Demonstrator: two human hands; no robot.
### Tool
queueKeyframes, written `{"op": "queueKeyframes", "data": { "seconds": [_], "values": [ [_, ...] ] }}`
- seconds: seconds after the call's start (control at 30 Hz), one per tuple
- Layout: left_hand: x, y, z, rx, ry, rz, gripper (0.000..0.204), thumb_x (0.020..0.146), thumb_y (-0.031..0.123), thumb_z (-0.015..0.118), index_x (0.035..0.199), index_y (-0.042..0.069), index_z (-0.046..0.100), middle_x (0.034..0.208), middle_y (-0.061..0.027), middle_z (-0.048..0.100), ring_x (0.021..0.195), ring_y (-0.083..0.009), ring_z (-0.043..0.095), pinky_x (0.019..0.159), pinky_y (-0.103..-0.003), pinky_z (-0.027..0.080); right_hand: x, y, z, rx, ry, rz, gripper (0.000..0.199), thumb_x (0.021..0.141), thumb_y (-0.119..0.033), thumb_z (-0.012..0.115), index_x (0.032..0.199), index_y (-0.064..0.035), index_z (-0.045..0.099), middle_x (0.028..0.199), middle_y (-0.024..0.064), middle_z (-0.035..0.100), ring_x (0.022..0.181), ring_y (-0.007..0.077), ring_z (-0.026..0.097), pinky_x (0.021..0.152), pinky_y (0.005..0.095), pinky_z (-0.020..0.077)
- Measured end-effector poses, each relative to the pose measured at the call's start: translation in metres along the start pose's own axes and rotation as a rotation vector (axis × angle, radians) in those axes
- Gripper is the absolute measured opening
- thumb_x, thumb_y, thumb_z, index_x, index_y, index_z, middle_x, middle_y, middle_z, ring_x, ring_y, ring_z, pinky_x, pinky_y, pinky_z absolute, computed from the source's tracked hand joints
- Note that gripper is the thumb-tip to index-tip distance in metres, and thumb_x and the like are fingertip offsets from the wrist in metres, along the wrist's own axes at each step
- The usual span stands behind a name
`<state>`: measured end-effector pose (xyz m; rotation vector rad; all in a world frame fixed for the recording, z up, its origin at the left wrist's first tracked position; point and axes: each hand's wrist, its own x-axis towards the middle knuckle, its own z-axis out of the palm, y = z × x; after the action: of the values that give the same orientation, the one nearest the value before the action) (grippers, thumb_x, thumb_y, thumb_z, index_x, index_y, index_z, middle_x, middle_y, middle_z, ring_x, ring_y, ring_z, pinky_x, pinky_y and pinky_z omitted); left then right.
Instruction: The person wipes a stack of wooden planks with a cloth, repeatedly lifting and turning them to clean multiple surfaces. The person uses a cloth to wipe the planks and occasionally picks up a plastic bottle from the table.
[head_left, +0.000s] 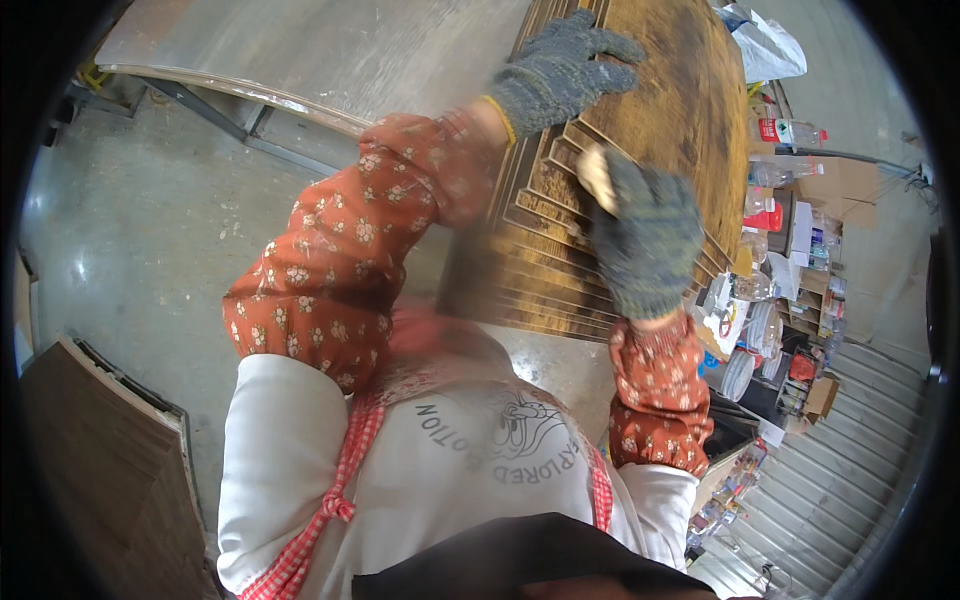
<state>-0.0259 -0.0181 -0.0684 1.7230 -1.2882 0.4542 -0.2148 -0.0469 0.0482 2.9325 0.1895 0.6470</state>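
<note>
On the stained wood-board stack [690, 110], the left hand [560, 75] lies spread; over its stepped edges, the right hand's [650, 235] grip is closed around a pale wad [596, 180]. Rubbing seems underway; how much remains, I can't tell.

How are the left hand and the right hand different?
The left hand has its fingers spread over the brown boards; the right hand looks curled around a pale thing I can't make out. The left hand is farther out; the right hand is closer in. Both wear grey knitted gloves and red flowered sleeves.
</note>
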Motion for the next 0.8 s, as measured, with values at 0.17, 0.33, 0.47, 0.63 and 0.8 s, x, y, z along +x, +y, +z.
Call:
{"op": "queueKeyframes", "data": {
  "seconds": [0.17,0.33,0.47,0.63,0.8],
  "values": [
    [0.001,0.014,0.009,-0.236,0.092,-0.493,0.035,0.086,0.049,0.062,0.116,0.032,0.069,0.146,-0.0099,0.045,0.131,-0.0332,0.044,0.113,-0.047,0.03,-0.017,0.008,0.009,-0.141,-0.129,-0.03,0.054,0.066,-0.01,0.074,0.119,-0.0149,0.064,0.095,0.0081,0.062,0.085,0.0304,0.06,0.077,0.0425,0.0485],
    [0.005,0.023,-0.006,-0.144,0.139,-0.381,0.035,0.086,0.047,0.063,0.116,0.031,0.069,0.144,-0.0088,0.047,0.133,-0.0333,0.041,0.113,-0.047,0.028,-0.013,0.003,0.007,-0.136,-0.102,0.07,0.05,0.068,-0.01,0.072,0.117,-0.0143,0.064,0.094,0.0093,0.062,0.088,0.0306,0.06,0.079,0.0423,0.0486],
    [0.001,0.036,-0.024,-0.418,0.146,-0.539,0.025,0.087,0.027,0.065,0.108,0.015,0.071,0.128,-0.0097,0.059,0.124,-0.0331,0.047,0.111,-0.042,0.033,0.002,-0.01,-0.008,-0.177,-0.104,0.005,0.051,0.067,-0.008,0.071,0.117,-0.0129,0.063,0.094,0.0085,0.06,0.089,0.0307,0.059,0.08,0.0427,0.0484],
    [0.002,0.025,-0.031,-0.294,0.153,-0.089,0.028,0.089,0.026,0.066,0.11,0.008,0.069,0.122,-0.016,0.062,0.118,-0.0356,0.053,0.108,-0.041,0.037,-0.009,-0.006,0.011,0.058,-0.059,0.08,0.052,0.068,-0.009,0.069,0.12,-0.013,0.063,0.101,0.011,0.062,0.094,0.0339,0.057,0.085,0.0454,0.0459],
    [-0.006,0.011,-0.028,-0.386,-0.006,-0.044,0.03,0.1,0.02,0.049,0.129,0.019,0.059,0.142,-0.0087,0.052,0.139,-0.0284,0.038,0.118,-0.039,0.025,-0.086,0.051,0.003,-0.111,0.062,0.295,0.042,0.076,-0.01,0.069,0.117,-0.0103,0.065,0.103,0.0128,0.066,0.095,0.0337,0.061,0.086,0.0452,0.0466]
  ]
}}
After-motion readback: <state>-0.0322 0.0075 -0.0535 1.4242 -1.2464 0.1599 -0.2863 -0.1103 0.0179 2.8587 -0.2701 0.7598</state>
